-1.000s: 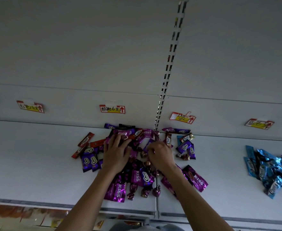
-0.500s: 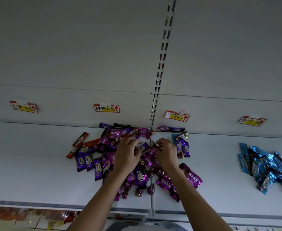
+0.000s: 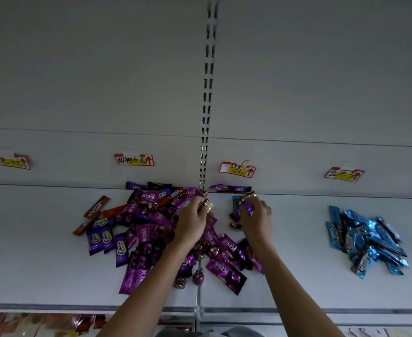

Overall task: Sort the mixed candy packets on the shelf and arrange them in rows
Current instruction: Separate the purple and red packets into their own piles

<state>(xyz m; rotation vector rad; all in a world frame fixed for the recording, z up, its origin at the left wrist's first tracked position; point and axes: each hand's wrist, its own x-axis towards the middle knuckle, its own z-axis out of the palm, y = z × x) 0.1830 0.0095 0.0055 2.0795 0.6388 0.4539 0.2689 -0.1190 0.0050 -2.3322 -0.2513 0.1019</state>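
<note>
Landmark: slotted upright (image 3: 206,105), running down the back panel to the shelf (image 3: 41,251)

1. Mixed candy pile (image 3: 149,229): lies at the foot of the upright, mostly to its left and some to its right. It has magenta packets printed "KISS", dark purple packets with white script too small to read surely, and small twisted foil sweets.
2. Red packets (image 3: 95,207): on the pile's far-left fringe, with the same white script.
3. Blue packets (image 3: 365,242): a separate heap well right of the upright.
4. Your left hand (image 3: 194,223): just left of the upright, fingers curled round a gold foil sweet (image 3: 207,205).
5. Your right hand (image 3: 258,218): just right of the upright, fingers pinching a purple packet (image 3: 245,210).
6. Near-left tag (image 3: 134,160): handwritten "粉色6元" with a red arrow.
7. Near-right tag (image 3: 237,169): "10元" on yellow.
8. Outer tags: writing too blurred to read
</note>
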